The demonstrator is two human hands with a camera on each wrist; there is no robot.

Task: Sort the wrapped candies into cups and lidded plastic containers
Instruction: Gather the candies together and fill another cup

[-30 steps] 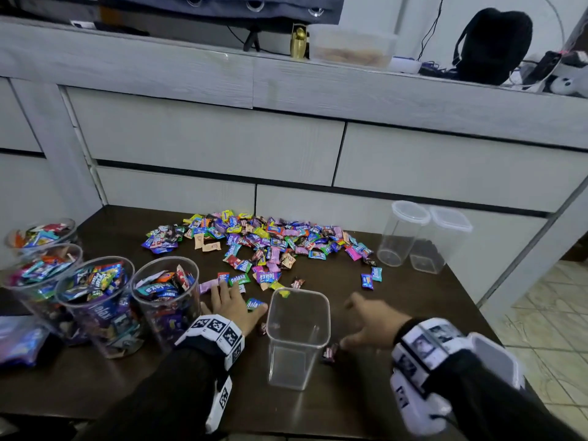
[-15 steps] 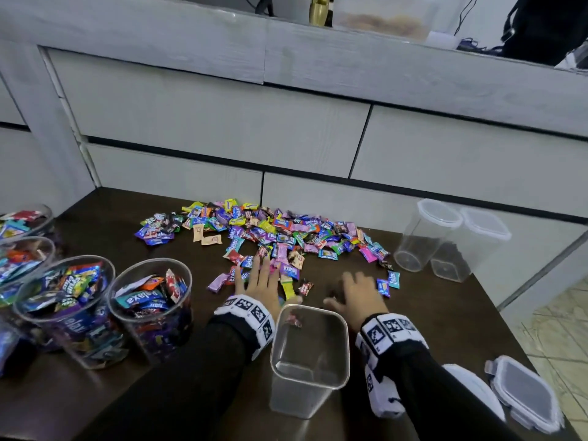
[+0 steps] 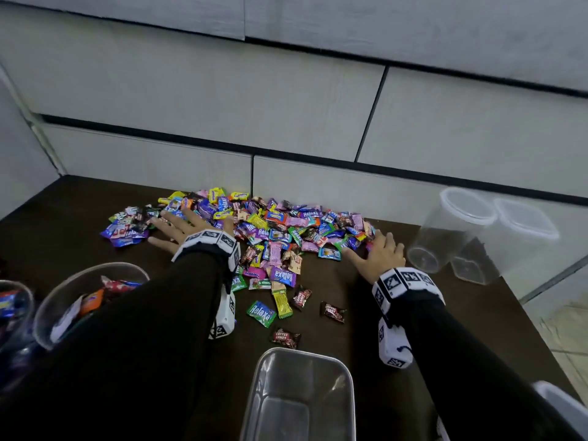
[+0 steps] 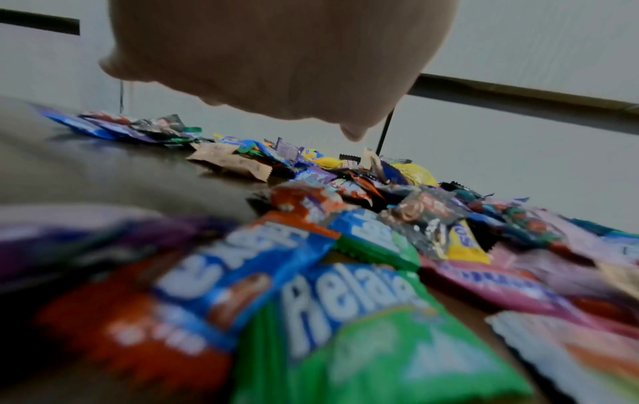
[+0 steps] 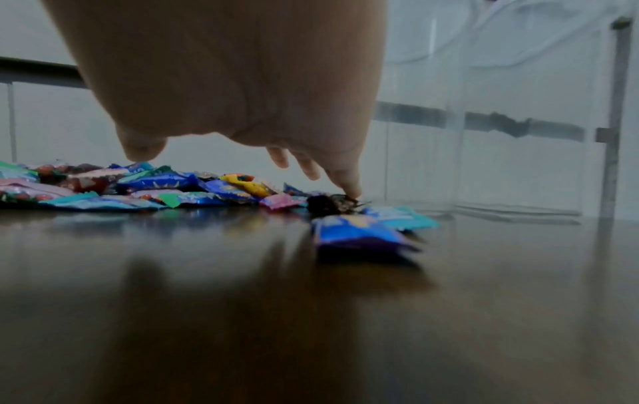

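A heap of wrapped candies (image 3: 270,227) in many colours lies on the dark table (image 3: 63,224) against the wall. My left hand (image 3: 178,226) lies flat with spread fingers on the heap's left part. My right hand (image 3: 378,249) rests flat at the heap's right edge; in the right wrist view one fingertip (image 5: 352,188) presses a dark candy (image 5: 328,203). An empty clear square container (image 3: 302,396) stands open at the near edge. Several loose candies, among them a green one (image 3: 261,313) and brown coffee ones (image 3: 285,338), lie between the heap and that container.
Two clear lidded containers (image 3: 461,230) stand empty at the right, close to my right hand. Clear cups holding sorted candies (image 3: 86,300) stand at the left under my left sleeve. A white lid (image 3: 560,405) shows at the lower right. Grey panels rise behind the table.
Both hands moved forward from beside the open container onto the candy heap, the left going further left, the right further right. The head camera tilted down and closer.
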